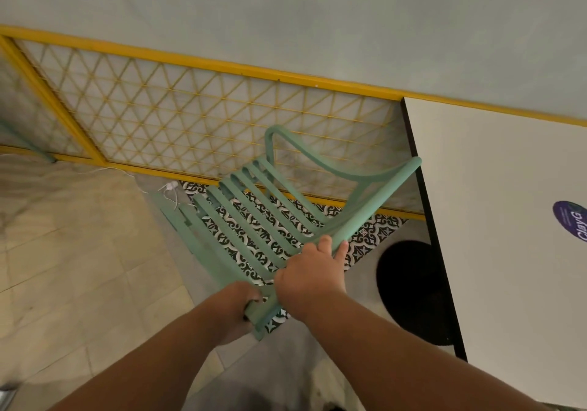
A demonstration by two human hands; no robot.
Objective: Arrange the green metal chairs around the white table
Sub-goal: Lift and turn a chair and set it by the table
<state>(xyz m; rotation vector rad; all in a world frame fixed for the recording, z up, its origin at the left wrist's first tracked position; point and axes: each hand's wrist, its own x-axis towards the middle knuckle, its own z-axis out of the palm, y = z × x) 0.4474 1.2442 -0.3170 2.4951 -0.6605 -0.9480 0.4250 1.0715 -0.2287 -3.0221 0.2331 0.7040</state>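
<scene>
A green metal chair (254, 220) with a slatted seat is tilted in front of me, blurred by motion, just left of the white table (495, 207). My left hand (236, 310) grips the chair's frame at its near corner. My right hand (313, 275) holds the rounded side rail a little higher, fingers wrapped around it. The chair's curved far end reaches the table's dark edge (425, 220). Part of another green chair (28, 143) shows at the far left.
A yellow lattice railing (203, 115) runs behind the chair along a pale wall. The table's round black base (413, 290) stands on the floor at right. White cables (171, 191) lie by the railing. Patterned tiles (365, 239) lie under the chair.
</scene>
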